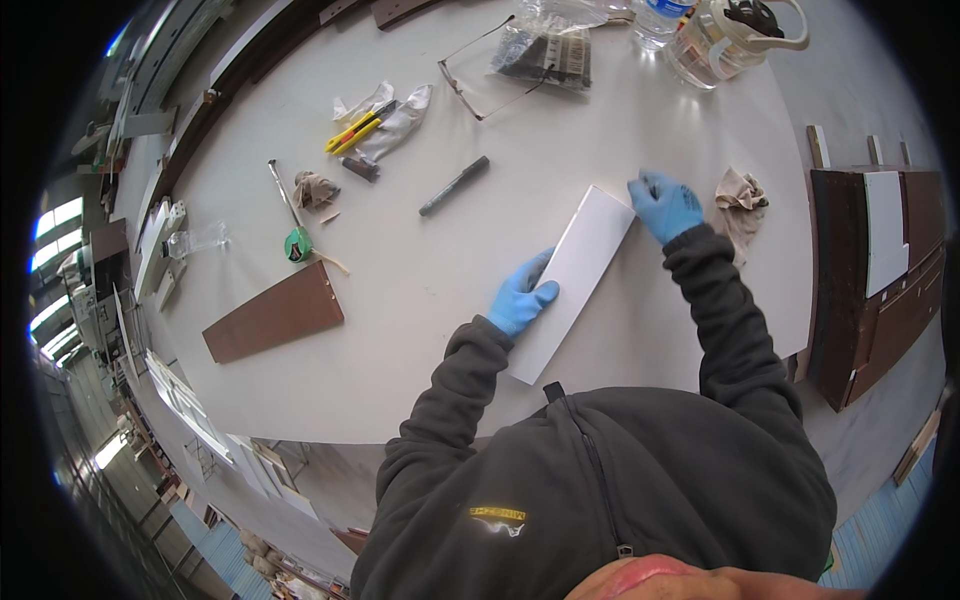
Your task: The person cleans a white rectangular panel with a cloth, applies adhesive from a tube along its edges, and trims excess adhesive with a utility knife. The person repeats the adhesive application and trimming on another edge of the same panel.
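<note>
In the head view, we see the white board point(582, 280) lying aslant on the bench point(420, 375), in front of the person's chest. The left grip point(520, 300) is closed on its left edge, thumb on top. The right grip point(668, 207) has its fingers bent by the far right corner; we cannot tell whether it touches the board or pinches anything. We judge that the board could pivot or skid if the left grip slackened while the far corner was pushed. Grit on the bench, if any, could scratch its face.

Around it, we find the cloth point(741, 203) just right of the right grip, where a sleeve could snag it. The marker point(455, 186) lies left of the board and could roll if knocked. The jug point(705, 52) and bottle point(658, 25) limit the far right, while the knife point(360, 129), tape measure point(298, 245) and brown panel point(275, 316) crowd the left.
</note>
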Demonstrator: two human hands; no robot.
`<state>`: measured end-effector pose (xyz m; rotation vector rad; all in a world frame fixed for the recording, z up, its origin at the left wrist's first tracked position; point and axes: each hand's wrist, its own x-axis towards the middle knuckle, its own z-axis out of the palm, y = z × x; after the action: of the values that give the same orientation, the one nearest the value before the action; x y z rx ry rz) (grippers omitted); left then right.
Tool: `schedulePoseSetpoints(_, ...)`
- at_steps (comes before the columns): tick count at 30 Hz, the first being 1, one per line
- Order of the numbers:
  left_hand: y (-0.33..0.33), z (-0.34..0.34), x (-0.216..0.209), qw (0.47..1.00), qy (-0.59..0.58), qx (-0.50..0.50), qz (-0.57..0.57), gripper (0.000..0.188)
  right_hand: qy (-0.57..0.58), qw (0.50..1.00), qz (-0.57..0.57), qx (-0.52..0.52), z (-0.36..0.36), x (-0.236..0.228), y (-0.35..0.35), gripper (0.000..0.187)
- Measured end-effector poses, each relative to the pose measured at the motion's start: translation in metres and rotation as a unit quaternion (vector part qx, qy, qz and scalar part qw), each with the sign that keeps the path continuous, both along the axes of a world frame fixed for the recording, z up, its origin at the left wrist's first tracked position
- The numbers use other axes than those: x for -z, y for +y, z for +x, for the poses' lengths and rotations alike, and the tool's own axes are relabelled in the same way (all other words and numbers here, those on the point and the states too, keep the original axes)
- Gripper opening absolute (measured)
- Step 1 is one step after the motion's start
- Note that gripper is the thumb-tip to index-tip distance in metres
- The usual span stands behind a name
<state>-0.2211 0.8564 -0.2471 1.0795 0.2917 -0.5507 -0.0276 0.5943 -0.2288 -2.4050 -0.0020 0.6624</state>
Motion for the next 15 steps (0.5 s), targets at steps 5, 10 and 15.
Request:
schedulePoseSetpoints(5,-0.003,-0.001,-0.001,0.995,0.007,0.019,0.098,0.07,-0.015,0.96,0.243,0.142,0.078,0.019,0.047,0.057)
schedulePoseSetpoints(10,-0.012,0.007,-0.029,0.961,-0.028,0.07,0.266,0.062,0.085,0.927,0.327,0.159,0.132,0.03,0.11,0.045)
schedulePoseSetpoints(15,-0.013,0.021,-0.061,0.848,-0.171,0.105,0.491,0.05,0.151,0.93,0.321,0.099,0.091,0.015,0.159,0.031)
